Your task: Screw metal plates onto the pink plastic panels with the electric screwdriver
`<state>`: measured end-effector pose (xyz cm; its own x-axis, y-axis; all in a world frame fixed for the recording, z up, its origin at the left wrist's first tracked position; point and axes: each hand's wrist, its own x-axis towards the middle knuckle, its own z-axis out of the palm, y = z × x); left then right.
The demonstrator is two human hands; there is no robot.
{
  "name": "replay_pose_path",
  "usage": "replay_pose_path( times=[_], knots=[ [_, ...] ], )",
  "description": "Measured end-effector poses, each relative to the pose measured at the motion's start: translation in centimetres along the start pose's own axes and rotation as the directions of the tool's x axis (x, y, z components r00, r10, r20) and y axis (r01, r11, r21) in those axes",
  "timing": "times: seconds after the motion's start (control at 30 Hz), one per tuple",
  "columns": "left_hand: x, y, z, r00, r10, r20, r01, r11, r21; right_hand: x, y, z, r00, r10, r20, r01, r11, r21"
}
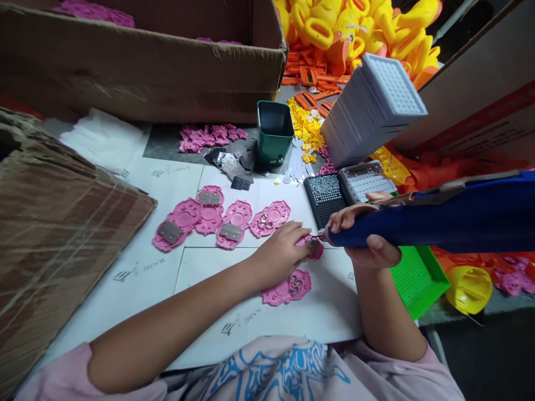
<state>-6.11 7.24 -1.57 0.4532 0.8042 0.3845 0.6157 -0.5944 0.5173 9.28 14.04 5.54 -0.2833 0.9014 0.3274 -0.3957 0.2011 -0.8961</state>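
Note:
My right hand [368, 239] is wrapped round a blue electric screwdriver [401, 223], held nearly level. Its thin bit points left and meets a pink plastic shell half [316, 250] on the table. My left hand [284, 253] grips that shell from the left, fingers bent over it, covering much of it. A dark round part, hard to make out, shows on it near the thumb. Nearer me lies a pink shell half with metal bits [288, 287]. To the left are several more pink shells [234, 223], some bearing grey metal plates [170, 231].
A green bin [275, 136] stands behind the shells, beside metal plates [236, 164] and small pink parts [211, 136]. A black tray [324, 195], a tall stack of white trays [359, 111] and a bright green tray [422, 278] are rightward. Cardboard boxes [137, 67] flank the table.

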Motion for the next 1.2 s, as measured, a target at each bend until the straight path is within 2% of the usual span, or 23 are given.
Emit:
replay_pose_path(
  times=[0.1, 0.27, 0.33, 0.43, 0.53, 0.67, 0.83, 1.2],
  knots=[
    [0.0, 0.0, 0.2, 1.000, -0.021, 0.001, 0.021, 1.000, -0.023, 0.0, 0.3, -0.1, 1.000, -0.011, 0.020, 0.010, 0.999, 0.034],
    [-0.1, -0.5, 0.4, 1.000, 0.003, -0.005, -0.003, 1.000, -0.023, 0.1, 0.4, -0.7, 0.990, 0.064, 0.125, -0.072, 0.996, 0.059],
    [-0.2, -0.6, 0.4, 1.000, 0.011, -0.028, -0.011, 1.000, -0.024, 0.8, -0.1, -0.8, 0.991, 0.030, 0.133, -0.043, 0.995, 0.092],
    [-0.3, -0.5, 0.3, 0.998, 0.009, -0.065, -0.010, 1.000, -0.025, 2.6, -1.0, -0.9, 0.995, -0.059, 0.084, 0.050, 0.994, 0.098],
    [-0.4, -0.2, 0.0, 0.998, 0.011, -0.054, -0.011, 1.000, -0.013, 4.6, -1.3, -1.0, 0.988, -0.145, -0.045, 0.146, 0.989, 0.026],
    [-0.3, -0.1, -0.5, 1.000, -0.011, -0.018, 0.010, 1.000, -0.020, 6.2, 0.0, -1.2, 0.978, -0.121, -0.170, 0.117, 0.993, -0.034],
    [0.0, 0.0, -0.8, 1.000, -0.016, 0.010, 0.016, 1.000, -0.017, 6.3, 1.6, -1.3, 0.979, -0.084, -0.185, 0.077, 0.996, -0.045],
    [0.3, 0.1, -1.0, 0.999, -0.030, 0.038, 0.031, 0.999, -0.021, 6.7, 2.4, -1.7, 0.987, -0.103, -0.124, 0.104, 0.995, 0.003]
  ],
)
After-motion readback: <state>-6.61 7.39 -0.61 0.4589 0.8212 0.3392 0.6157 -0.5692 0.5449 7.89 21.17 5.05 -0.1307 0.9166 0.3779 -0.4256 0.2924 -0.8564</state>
